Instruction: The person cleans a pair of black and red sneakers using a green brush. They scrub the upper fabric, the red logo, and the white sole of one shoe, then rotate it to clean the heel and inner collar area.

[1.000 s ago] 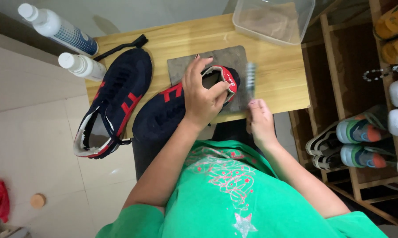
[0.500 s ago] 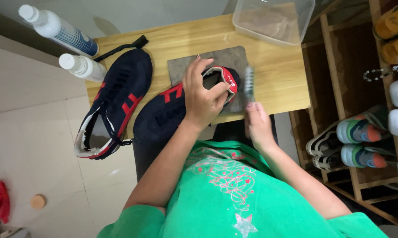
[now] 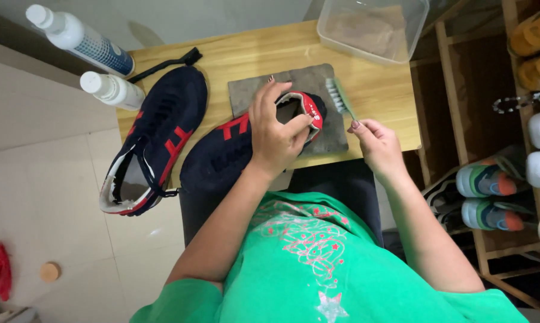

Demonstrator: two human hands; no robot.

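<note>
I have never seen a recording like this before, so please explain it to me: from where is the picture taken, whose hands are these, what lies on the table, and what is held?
The picture comes from a camera worn on a person's head, looking down, so you see their green shirt and both bare hands. The left hand grips the heel opening of a dark blue sneaker with red stripes, which lies on a grey cloth mat. The right hand holds a small pale green brush with its fingers, the bristles close to the shoe's heel. All this is on a light wooden table. Also there: the matching second sneaker, two white bottles, a black brush and a clear plastic tub. At the right stands a wooden shoe rack with other shoes.
</note>
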